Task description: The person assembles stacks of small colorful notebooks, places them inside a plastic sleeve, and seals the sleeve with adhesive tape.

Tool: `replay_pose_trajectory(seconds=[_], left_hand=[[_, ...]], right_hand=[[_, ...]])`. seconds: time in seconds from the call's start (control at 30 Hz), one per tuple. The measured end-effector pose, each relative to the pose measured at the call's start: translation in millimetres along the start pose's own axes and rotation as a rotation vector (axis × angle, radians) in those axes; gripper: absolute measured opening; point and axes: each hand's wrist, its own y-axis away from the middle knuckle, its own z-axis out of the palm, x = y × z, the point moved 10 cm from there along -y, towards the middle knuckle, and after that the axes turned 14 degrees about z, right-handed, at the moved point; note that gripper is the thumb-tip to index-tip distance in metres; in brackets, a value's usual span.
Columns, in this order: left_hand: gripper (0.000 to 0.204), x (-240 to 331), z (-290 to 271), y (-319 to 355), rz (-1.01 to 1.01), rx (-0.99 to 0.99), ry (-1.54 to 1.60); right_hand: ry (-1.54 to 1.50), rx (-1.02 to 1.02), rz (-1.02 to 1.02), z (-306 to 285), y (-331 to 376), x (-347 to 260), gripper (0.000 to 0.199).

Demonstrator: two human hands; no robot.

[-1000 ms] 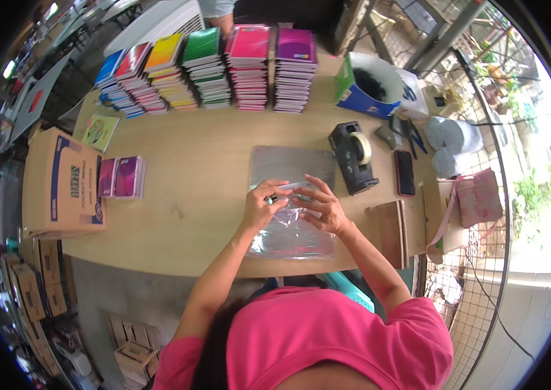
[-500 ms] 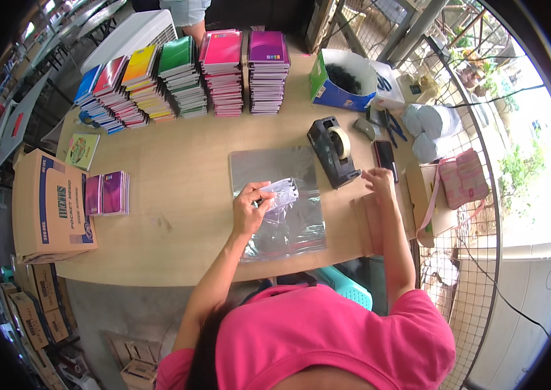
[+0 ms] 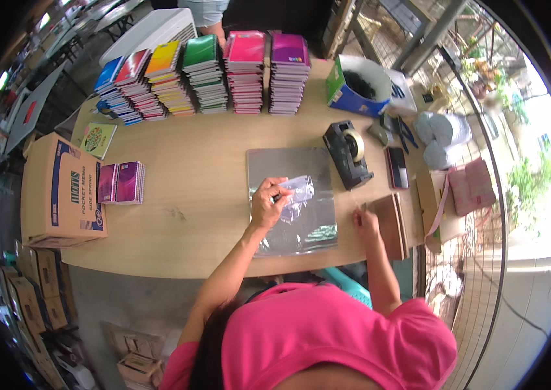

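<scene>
Your right hand [image 3: 367, 223], near right, is bunched; whether it holds anything, I can't tell. Your left hand [image 3: 269, 205] pinches a small plastic piece [image 3: 301, 188] above the clear sheet [image 3: 316, 218], near centre. Far right, a blue-and-green box [image 3: 355, 104] contains dark material [image 3: 360, 84].

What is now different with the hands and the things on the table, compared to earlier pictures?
The right hand has come off the clear plastic packet and moved right, to beside the brown board; whether it holds anything is unclear. The left hand still holds the packet. The notebook stacks, tape dispenser and phone stayed in place.
</scene>
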Motion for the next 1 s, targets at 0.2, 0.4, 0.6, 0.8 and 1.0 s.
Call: replay_pose_trajectory(seconds=[0.2, 0.4, 0.6, 0.8, 1.0], left_hand=[[0.011, -0.5, -10.4, 9.5, -0.035, 0.052, 0.019], [0.008, 7.8, -4.0, 7.1, 0.082, -0.011, -0.062], [0.093, -17.2, 18.6, -27.0, -0.140, -0.418, 0.099], [0.105, 32.5, 27.6, -51.7, 0.117, -0.538, -0.459], [0.106, 33.9, -16.8, 6.9, 0.173, -0.257, -0.136]], right_hand=[[0.371, -0.248, -0.345, 226.2, 192.6, -38.0, 0.028], [0.488, -0.064, -0.296, 220.0, 148.0, 15.2, 0.033], [0.710, 0.087, -0.380, 196.2, 94.5, 54.0, 0.039], [0.337, -0.551, 0.210, 213.9, 124.8, 122.8, 0.047], [0.445, -0.657, -0.521, 260.8, 164.5, -13.9, 0.082]])
